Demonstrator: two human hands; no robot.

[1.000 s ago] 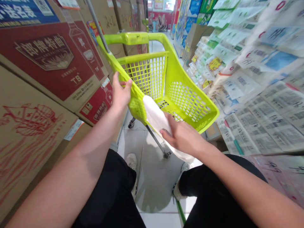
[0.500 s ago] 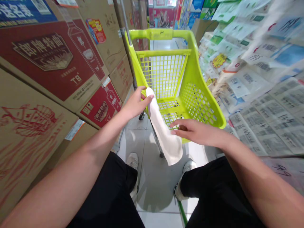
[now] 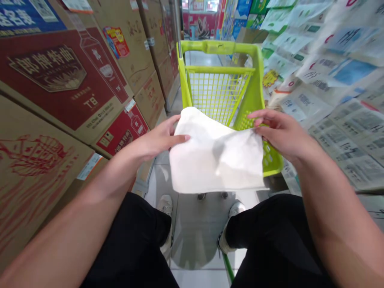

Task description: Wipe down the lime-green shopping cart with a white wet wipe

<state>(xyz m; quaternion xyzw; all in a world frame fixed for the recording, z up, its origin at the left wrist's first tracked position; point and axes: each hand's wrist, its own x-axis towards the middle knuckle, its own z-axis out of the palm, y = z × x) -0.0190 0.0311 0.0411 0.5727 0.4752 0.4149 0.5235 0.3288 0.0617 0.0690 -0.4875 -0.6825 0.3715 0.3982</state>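
Note:
A white cloth (image 3: 217, 154) hangs spread out between my two hands, in front of a lime-green plastic shopping cart (image 3: 220, 80). My left hand (image 3: 160, 136) pinches the cloth's upper left corner, thumb on top. At the cloth's upper right corner my right hand (image 3: 280, 132) is closed on its edge, close to the cart's near right rim. The cloth hides the cart's near end and part of its basket. The cart stands upright in the aisle with its handle bar at the far end.
Stacked cardboard cartons (image 3: 69, 88) with red labels wall the left side. Shelves of packaged goods (image 3: 330, 80) line the right. My legs in black trousers and white shoes (image 3: 166, 208) stand on the grey tiled floor (image 3: 195, 232). The narrow aisle runs ahead past the cart.
The cloth hung as a narrow strip from my left hand; now both hands hold it spread wide. My right hand rose and took its right corner. The cart now faces straight ahead.

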